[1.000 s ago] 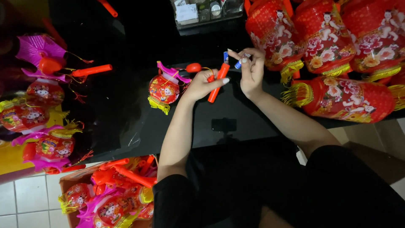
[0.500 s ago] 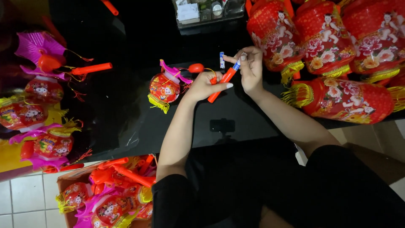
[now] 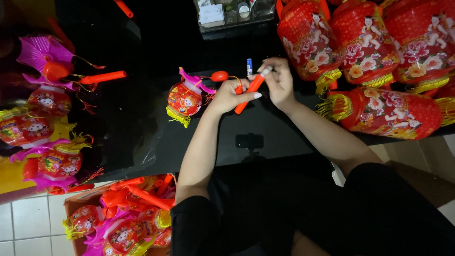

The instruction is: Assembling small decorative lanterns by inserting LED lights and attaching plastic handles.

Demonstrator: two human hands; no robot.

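My left hand [image 3: 231,96] grips an orange plastic stick handle [image 3: 248,94], holding it at a slant over the black table [image 3: 142,118]. A thin cord runs from the handle to a small red lantern [image 3: 185,99] with pink top and yellow tassel, lying on the table just left of that hand. My right hand [image 3: 278,80] pinches the stick's upper end with its fingertips. A small blue-and-white battery [image 3: 249,67] lies on the table just beyond the hands.
Large red flowered lanterns [image 3: 379,42] with yellow fringe crowd the right side. More small lanterns [image 3: 42,128] and an orange stick [image 3: 102,77] lie at left. A cardboard box [image 3: 118,218] of lanterns sits on the tiled floor. A clear organiser tray [image 3: 232,14] stands at the back.
The blue-and-white battery that my right hand held near the stick's end now lies on the table. My right fingers have closed onto the stick's top end.
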